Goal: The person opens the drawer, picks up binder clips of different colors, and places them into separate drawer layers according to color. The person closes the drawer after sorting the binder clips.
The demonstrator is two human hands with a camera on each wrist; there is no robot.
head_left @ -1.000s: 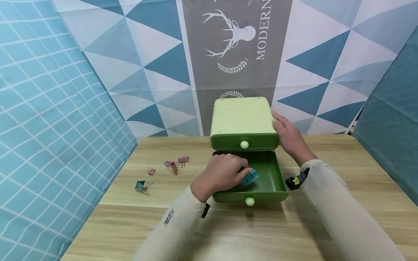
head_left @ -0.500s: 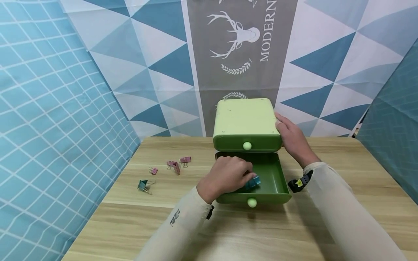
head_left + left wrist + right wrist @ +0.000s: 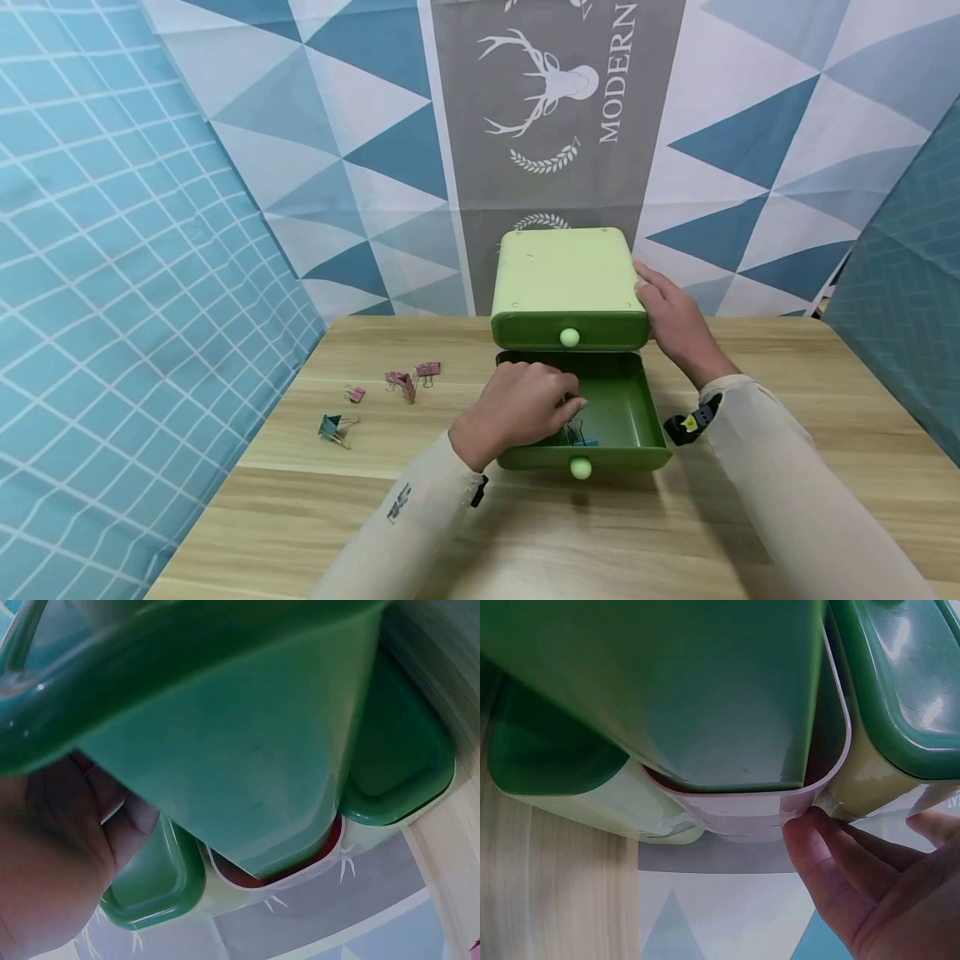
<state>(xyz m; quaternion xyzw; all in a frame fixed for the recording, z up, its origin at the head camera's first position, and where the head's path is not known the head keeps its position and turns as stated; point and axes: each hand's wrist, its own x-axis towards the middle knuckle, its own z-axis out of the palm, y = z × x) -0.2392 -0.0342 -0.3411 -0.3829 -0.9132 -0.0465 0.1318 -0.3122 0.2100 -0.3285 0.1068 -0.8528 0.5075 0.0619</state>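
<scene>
A drawer unit with a light green top stands at the back of the table, and its middle green drawer is pulled out. Over that drawer hangs my left hand, knuckles up, fingertips mostly hidden. A blue binder clip with wire handles lies in the drawer near its front wall, just below the thumb and apart from it. My right hand rests against the unit's right side; in the right wrist view its fingertips touch the pinkish middle casing.
On the table left of the unit lie a teal binder clip, a small pink binder clip and more pink binder clips. A closed top drawer with a round knob sits above the pulled-out one. Patterned cloth hangs behind.
The blue binder clip has left my left fingers and dropped into the drawer, near its front wall. My right hand keeps its place on the unit's side.
</scene>
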